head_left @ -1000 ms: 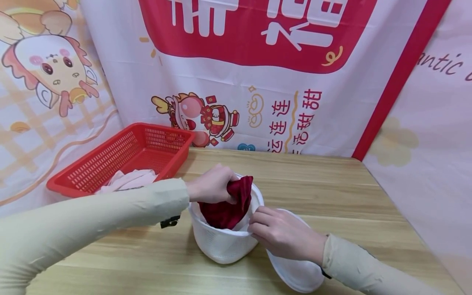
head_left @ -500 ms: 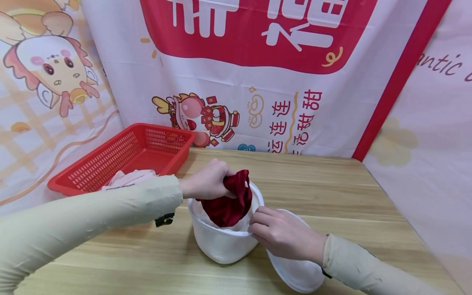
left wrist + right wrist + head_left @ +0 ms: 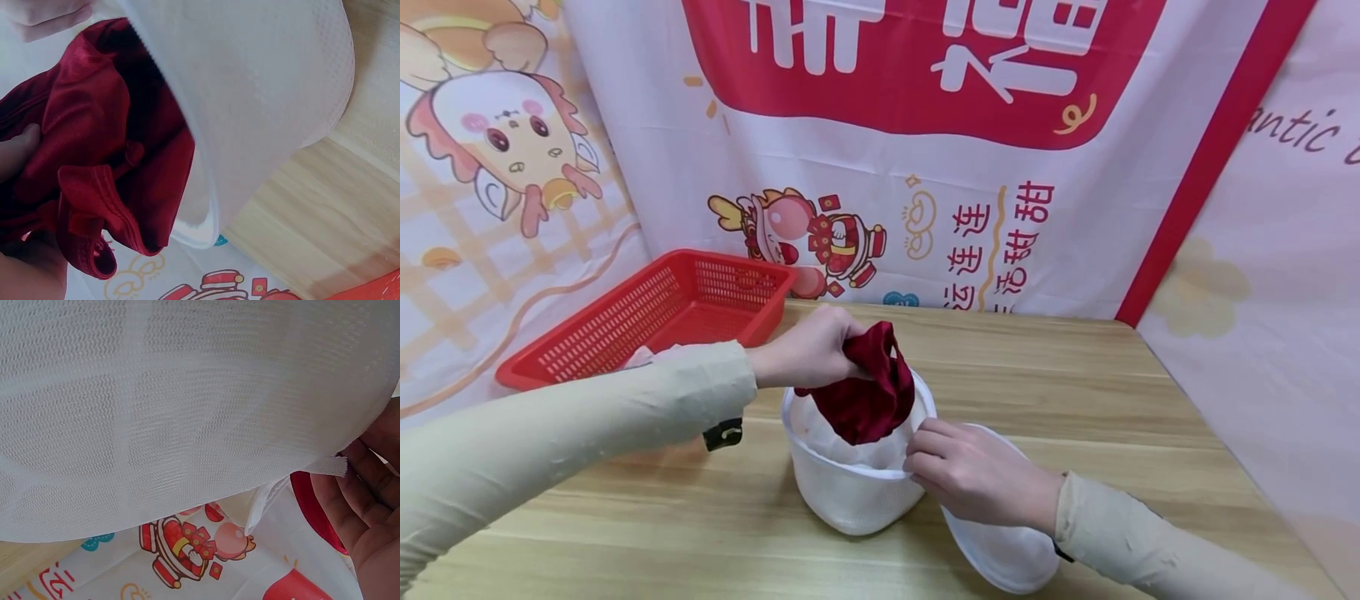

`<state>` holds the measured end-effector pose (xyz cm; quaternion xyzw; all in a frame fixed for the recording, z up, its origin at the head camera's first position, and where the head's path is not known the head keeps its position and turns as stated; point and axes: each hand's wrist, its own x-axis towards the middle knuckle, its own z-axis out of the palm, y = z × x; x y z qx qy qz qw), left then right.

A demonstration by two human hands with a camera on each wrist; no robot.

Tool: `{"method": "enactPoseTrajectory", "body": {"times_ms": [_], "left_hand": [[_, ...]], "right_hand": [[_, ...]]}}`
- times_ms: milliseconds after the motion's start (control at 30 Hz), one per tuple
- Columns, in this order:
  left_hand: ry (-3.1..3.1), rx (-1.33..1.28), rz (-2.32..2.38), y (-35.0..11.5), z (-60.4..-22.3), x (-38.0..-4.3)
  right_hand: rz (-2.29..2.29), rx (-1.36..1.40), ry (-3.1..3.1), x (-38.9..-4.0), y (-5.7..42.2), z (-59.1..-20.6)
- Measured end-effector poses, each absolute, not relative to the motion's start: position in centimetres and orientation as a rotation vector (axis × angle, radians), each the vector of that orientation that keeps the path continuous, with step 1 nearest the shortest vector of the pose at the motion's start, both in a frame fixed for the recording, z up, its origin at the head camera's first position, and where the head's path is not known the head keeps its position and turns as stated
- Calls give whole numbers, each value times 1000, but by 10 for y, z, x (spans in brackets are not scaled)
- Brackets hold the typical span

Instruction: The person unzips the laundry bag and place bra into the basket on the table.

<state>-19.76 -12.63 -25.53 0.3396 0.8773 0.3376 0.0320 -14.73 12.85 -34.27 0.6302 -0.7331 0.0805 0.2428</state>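
Note:
My left hand (image 3: 811, 348) pinches a dark red satin garment (image 3: 868, 400) over the mouth of a white mesh laundry bag (image 3: 853, 500). Part of the garment hangs inside the rim; a narrow looped strap (image 3: 87, 219) dangles from it in the left wrist view. With curled fingers, my right hand (image 3: 973, 475) pinches the bag's rim on its right side. From there the round lid (image 3: 1007, 558) hangs folded back, partly covered by that hand. The right wrist view shows the lid's mesh (image 3: 156, 425) close up, with the right fingers (image 3: 340, 506) at its edge.
At the back left stands a red plastic basket (image 3: 752, 321) with a pale pink cloth (image 3: 651, 354) in it, half hidden by the left sleeve. Printed fabric (image 3: 850, 158) hangs behind the wooden table (image 3: 1075, 375) and along both sides.
My left hand has risen up and to the left, drawing the red garment higher out of the bag. More of the white interior shows. My right hand and the bag have stayed put.

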Motion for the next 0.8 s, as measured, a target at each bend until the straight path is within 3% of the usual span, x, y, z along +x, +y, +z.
{"method": "enactPoseTrajectory", "body": {"times_ms": [800], "left_hand": [[2877, 1074, 1207, -147, -237, -209]], "right_hand": [[178, 1737, -1981, -149, 126, -343]]}}
